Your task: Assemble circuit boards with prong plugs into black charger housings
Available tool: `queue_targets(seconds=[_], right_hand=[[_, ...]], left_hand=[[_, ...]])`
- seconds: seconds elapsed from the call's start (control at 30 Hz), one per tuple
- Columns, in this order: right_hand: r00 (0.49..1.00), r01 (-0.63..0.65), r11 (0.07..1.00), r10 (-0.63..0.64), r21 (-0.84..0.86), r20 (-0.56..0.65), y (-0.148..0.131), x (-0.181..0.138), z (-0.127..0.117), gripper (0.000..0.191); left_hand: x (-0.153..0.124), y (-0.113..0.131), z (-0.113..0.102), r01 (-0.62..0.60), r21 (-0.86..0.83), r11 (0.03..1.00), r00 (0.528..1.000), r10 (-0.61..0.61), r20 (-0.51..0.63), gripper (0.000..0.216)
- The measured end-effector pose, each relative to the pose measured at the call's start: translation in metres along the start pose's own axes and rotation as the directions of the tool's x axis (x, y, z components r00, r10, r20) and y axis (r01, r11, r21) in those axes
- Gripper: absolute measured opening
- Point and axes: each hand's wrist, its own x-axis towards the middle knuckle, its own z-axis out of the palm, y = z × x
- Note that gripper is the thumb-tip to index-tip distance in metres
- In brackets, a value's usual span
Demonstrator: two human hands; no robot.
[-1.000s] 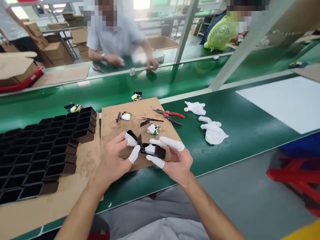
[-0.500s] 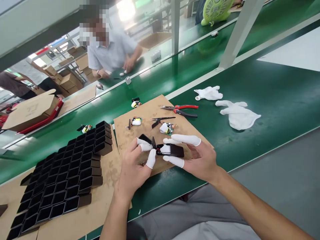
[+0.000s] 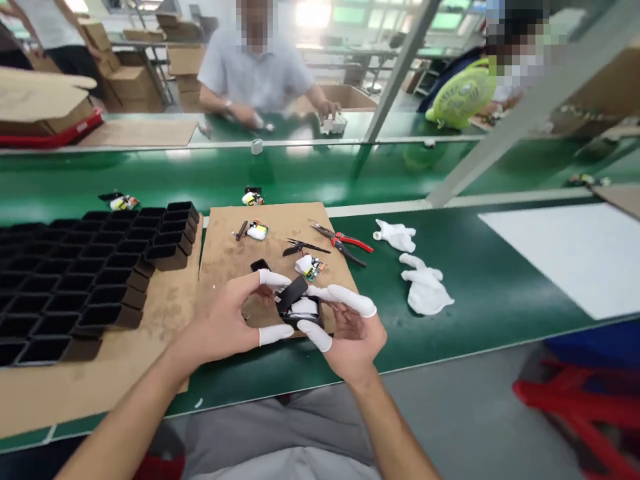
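Observation:
Both my hands wear white finger cots and meet over the front edge of a brown board (image 3: 235, 257). My right hand (image 3: 350, 330) cups a small black plastic casing (image 3: 300, 310) with a white part inside. My left hand (image 3: 227, 323) pinches the black lid piece (image 3: 291, 293) against that casing from the left. Just behind my fingers lies another small black piece (image 3: 259, 265) on the board.
Black trays of cells (image 3: 80, 273) fill the left. On the board lie red-handled pliers (image 3: 345, 241), tweezers (image 3: 305, 247) and small circuit parts (image 3: 309, 267). White gloves (image 3: 423, 280) lie to the right on the green belt (image 3: 500, 267). Other people work across the belt.
The view has swung back level. My left hand has brought the black lid piece in onto the casing in my right hand; the two parts were held apart before.

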Motion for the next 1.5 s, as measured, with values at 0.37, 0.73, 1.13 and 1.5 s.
queue_targets(seconds=[0.37, 0.73, 1.13, 1.5], right_hand=[[1.000, 0.004, 0.998, -0.005, -0.060, -0.006, -0.001, -0.004, -0.009, 0.052], [0.999, -0.035, 0.970, 0.044, -0.240, 0.030, -0.003, -0.006, -0.016, 0.057], [0.994, -0.017, 0.939, 0.054, -0.343, 0.099, 0.000, -0.007, -0.016, 0.051], [0.878, -0.066, 0.531, 0.432, -0.845, 0.203, 0.055, 0.103, -0.089, 0.034]], left_hand=[[0.004, 0.000, 0.002, -0.014, -0.043, 0.999, 1.000, 0.015, 0.020, 0.023], [0.005, 0.000, 0.001, 0.000, -0.079, 0.997, 0.999, 0.002, 0.035, 0.028], [0.008, -0.008, 0.006, -0.070, -0.199, 0.978, 0.997, 0.071, -0.002, 0.025], [0.002, -0.004, 0.009, 0.127, -0.291, 0.948, 0.992, -0.124, 0.029, 0.029]])
